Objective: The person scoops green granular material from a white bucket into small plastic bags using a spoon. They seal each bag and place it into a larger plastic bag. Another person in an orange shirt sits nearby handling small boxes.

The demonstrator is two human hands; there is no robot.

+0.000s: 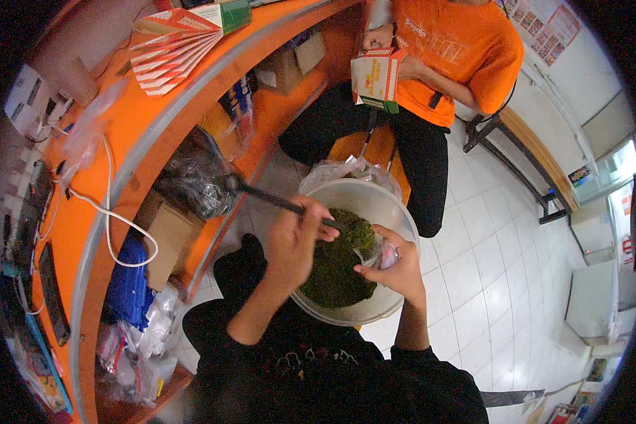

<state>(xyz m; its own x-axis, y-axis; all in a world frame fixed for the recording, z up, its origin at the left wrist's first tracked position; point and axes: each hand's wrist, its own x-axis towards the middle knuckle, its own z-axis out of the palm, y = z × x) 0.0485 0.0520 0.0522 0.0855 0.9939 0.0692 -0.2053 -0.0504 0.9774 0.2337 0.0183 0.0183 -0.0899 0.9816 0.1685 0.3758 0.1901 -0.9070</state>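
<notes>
A round translucent plastic tub (400, 212) stands before me, holding a mass of dark green, finely crumbled material (334, 275). My left hand (297, 244) is shut on the black handle of a long utensil (273, 200), over the left side of the tub. The utensil's far end points left, towards a dark plastic bag; its shape there is blurred. Over the tub's right side, my right hand (397, 262) holds a small clear plastic bag (373, 254) with its mouth towards the left. Some lighter green material (359, 233) shows at the bag's mouth.
A person in an orange shirt (445, 47) sits opposite, holding a printed carton (375, 79). Left is an orange counter (93, 175) with flattened cartons (177, 50) and a white cable (108, 212). Its shelves hold a dark plastic bag (196, 175), cardboard boxes and blue packaging (130, 286). A bench (535, 156) stands right.
</notes>
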